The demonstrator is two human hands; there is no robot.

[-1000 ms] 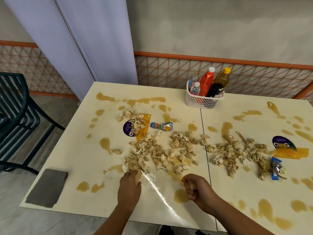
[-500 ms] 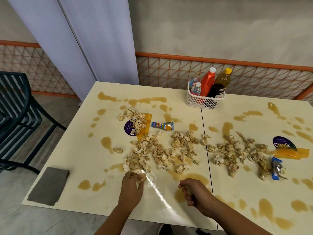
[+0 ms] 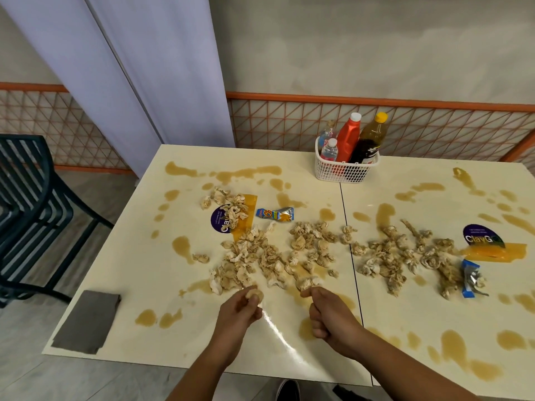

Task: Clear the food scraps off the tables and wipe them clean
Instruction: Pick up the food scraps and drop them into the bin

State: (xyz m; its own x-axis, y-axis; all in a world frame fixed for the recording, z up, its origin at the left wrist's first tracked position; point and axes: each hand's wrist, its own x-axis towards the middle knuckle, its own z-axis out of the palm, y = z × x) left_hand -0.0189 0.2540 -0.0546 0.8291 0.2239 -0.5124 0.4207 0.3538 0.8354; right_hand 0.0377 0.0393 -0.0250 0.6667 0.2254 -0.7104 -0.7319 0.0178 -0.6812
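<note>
From the head camera, two pale tables stand pushed together edge to edge: the left table point(image 3: 130, 270) and the right table point(image 3: 428, 311). The food scraps point(image 3: 269, 256) lie as a loose band of crumpled beige bits. Its long axis runs left to right across the middle of both tops and crosses the seam between them. Brown spills point(image 3: 182, 246) spot both tables around the band and along the near edge.

The left hand point(image 3: 240, 309) is at the near end of the heap on the left table. Its fingers and thumb are curled together and pinch one small scrap point(image 3: 254, 295), held just above the tabletop. The right hand point(image 3: 330, 316) hovers beside it, closer to the seam. Its fingers are folded tightly into the palm, and the thumb points forward at the nearest scraps, its tip just beside them. I cannot tell whether that fist holds anything.

A grey cloth point(image 3: 86, 319) lies flat at the near left corner, well apart from both hands, with its longer side running away from the near edge. A snack wrapper point(image 3: 275, 214) lies lengthwise left to right beyond the heap. A blue wrapper point(image 3: 470, 279) sits at the right end of the band. A white basket point(image 3: 346, 172) holding bottles point(image 3: 348, 137) stands at the far edge over the seam. A dark chair point(image 3: 26, 212) stands to the left.
</note>
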